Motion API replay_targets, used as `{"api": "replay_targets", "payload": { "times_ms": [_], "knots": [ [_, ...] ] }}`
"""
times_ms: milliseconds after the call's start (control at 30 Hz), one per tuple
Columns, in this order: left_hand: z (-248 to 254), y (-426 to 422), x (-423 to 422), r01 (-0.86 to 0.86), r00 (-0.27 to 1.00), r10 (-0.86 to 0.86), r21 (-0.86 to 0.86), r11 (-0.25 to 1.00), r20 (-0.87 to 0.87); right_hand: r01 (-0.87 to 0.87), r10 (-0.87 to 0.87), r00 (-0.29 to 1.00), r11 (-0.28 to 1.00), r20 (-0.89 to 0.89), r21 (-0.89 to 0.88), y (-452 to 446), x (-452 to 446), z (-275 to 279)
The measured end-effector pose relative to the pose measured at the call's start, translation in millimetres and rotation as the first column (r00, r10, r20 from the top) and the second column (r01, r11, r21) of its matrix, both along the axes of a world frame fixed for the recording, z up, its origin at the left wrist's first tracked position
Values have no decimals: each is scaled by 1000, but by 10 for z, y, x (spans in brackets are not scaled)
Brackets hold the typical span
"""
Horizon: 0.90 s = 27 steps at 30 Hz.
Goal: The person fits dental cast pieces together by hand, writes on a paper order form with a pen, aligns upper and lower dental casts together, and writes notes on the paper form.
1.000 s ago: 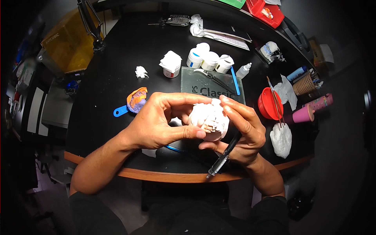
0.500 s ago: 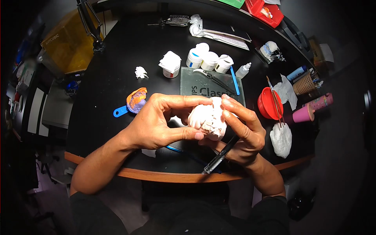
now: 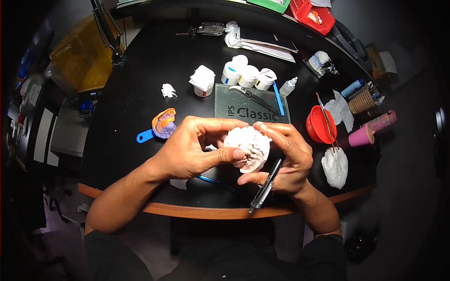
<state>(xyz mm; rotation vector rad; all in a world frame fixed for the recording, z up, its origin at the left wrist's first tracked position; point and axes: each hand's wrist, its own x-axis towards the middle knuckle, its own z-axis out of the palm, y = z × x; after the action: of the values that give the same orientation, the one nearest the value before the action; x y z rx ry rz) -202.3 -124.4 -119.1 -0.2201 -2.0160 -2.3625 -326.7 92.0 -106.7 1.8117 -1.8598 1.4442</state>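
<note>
Between both hands, above the near part of the black table, is a whitish plaster dental cast (image 3: 255, 143) with its teeth showing. My left hand (image 3: 185, 145) is closed on its left side, the thumb across the front and the index finger along the top. Fingers of my right hand (image 3: 295, 164) touch its upper right edge, while the thumb is lower, apart from the cast. A black and clear pen (image 3: 263, 191) is held in that same right hand, its end pointing down toward the table edge. Parts of the cast are hidden by the fingers.
Behind my hands lies a glass slab (image 3: 227, 100) with tweezers (image 3: 255, 97) on it. White jars (image 3: 248, 75) stand beyond. An impression tray (image 3: 164, 124) lies left. On the right are a red bowl (image 3: 318, 124) with brushes (image 3: 328, 119) and a white tissue wad (image 3: 334, 168).
The cast has turned and tilted in my hands, showing more of its tooth surface. My right thumb has come away from behind it, and the pen has swung slightly right and more upright.
</note>
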Motion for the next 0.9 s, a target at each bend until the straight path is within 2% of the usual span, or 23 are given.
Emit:
{"api": "replay_targets", "payload": {
  "times_ms": [33, 133, 200, 267, 300, 400, 500, 567, 667, 700, 733, 800, 867, 900],
  "knots": [
    [39, 19, 18, -3, 1000, 3, -7, 1000, 20, -6, 7, 1000, 1000, -15, 0, -4, -10, -6],
    [-3, 29, 23, 24, 998, -27, 40, 999, 54, -39, 38, 996, 999, 85, 5, -18, 32, -19],
    [-1, 67, 37, -73, 997, 72, -175, 982, -16, -7, 8, 1000, 998, -15, 69, -12, 57, 58],
    [58, 83, 48, -123, 990, 93, -310, 943, -110, -17, 16, 1000, 994, 5, 105, -15, 92, 24],
    [101, 87, 52, -147, 986, 110, -348, 926, -123, -25, 20, 999, 992, 38, 126, -19, 133, 32],
    [125, 98, 66, -173, 984, 130, -441, 881, -126, -35, 37, 999, 984, -7, 174, -20, 162, 8],
    [128, 102, 65, -179, 981, 131, -420, 889, -141, -24, 22, 1000, 984, 15, 177, -5, 185, 33],
    [44, 65, 38, -180, 972, 93, -433, 883, -215, -33, 33, 999, 991, 0, 128, -20, 166, 46],
    [47, 63, 46, -183, 970, 127, -282, 942, -206, 12, -8, 999, 996, -44, 86, 22, 111, 84],
    [46, 26, 35, -200, 965, 134, -308, 930, -223, 54, -53, 999, 994, -7, 97, 42, 99, 134],
    [118, 21, 53, -282, 947, 204, -337, 898, -248, 41, -39, 998, 999, -42, 33, 45, 14, 149],
    [121, -47, 42, -425, 886, 269, -433, 795, -377, 52, -52, 999, 998, 3, -42, 81, -187, 260],
    [168, -58, 58, -511, 835, 279, -481, 712, -474, 114, -94, 985, 985, 146, -133, 84, -423, 462],
    [189, -53, 71, -549, 798, 242, -500, 670, -552, 160, -151, 986, 974, 66, -163, 65, -632, 607]
  ]
}}
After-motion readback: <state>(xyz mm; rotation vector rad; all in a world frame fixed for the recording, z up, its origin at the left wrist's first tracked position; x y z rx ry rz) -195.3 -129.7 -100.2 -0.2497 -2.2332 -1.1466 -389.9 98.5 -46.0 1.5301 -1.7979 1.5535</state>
